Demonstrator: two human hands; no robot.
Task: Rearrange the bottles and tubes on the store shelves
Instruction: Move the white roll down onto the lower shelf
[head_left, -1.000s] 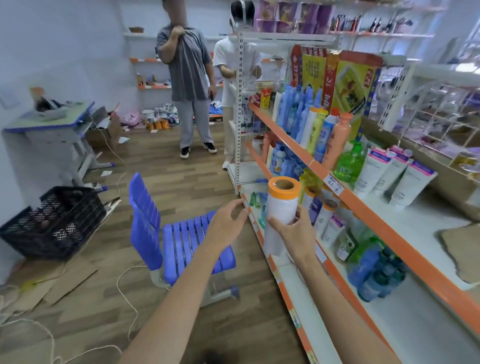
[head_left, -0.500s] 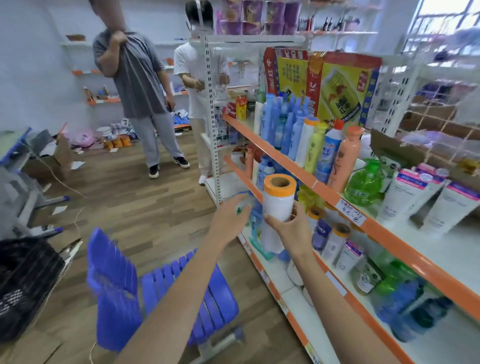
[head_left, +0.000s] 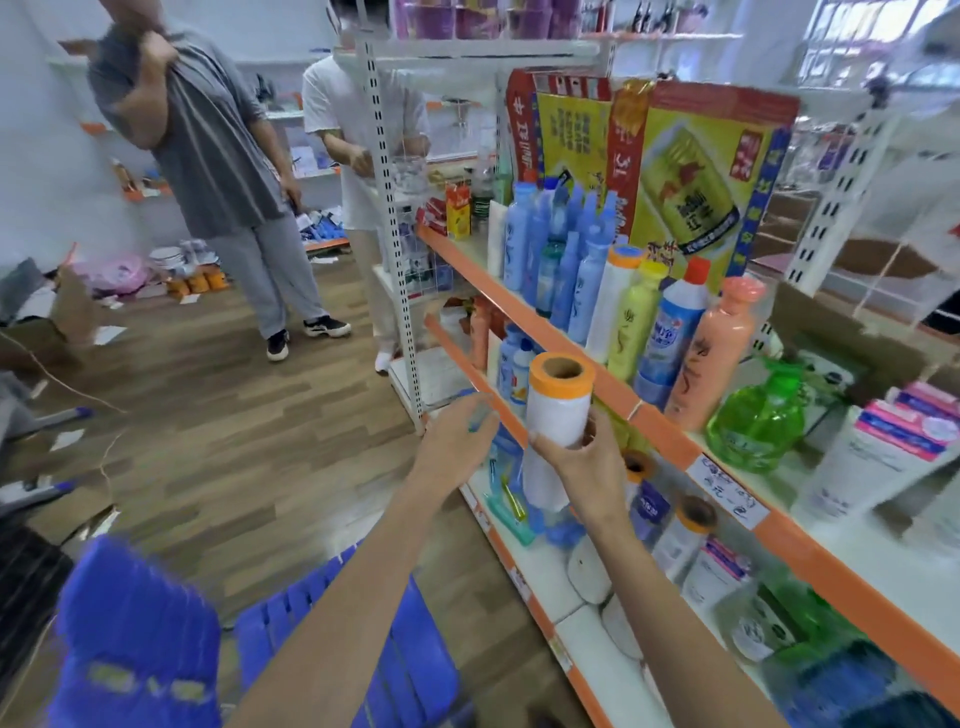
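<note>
My right hand (head_left: 584, 462) grips a white roll with an orange rim and a hollow core (head_left: 558, 410), held upright in front of the orange shelf edge (head_left: 571, 358). My left hand (head_left: 457, 441) hovers just left of the roll, fingers apart, holding nothing. On the upper shelf stand several blue bottles (head_left: 561, 249), a yellow-green bottle (head_left: 634, 317), a blue-and-white bottle with a red cap (head_left: 670, 332), a peach bottle (head_left: 711, 353), a green pump bottle (head_left: 758, 421) and white tubes (head_left: 872, 457). Similar orange-rimmed rolls (head_left: 685, 530) stand on the lower shelf.
A blue plastic chair (head_left: 260, 644) sits low in front of me by the shelf. Two people (head_left: 218, 156) stand in the aisle at the shelf's far end. A black crate (head_left: 26, 587) lies at the left. Yellow and red boxes (head_left: 685, 171) stand behind the bottles.
The view has moved closer to the shelf and turned right. The roll stays in my right hand, now raised nearer the orange shelf edge. My left hand stays open beside it.
</note>
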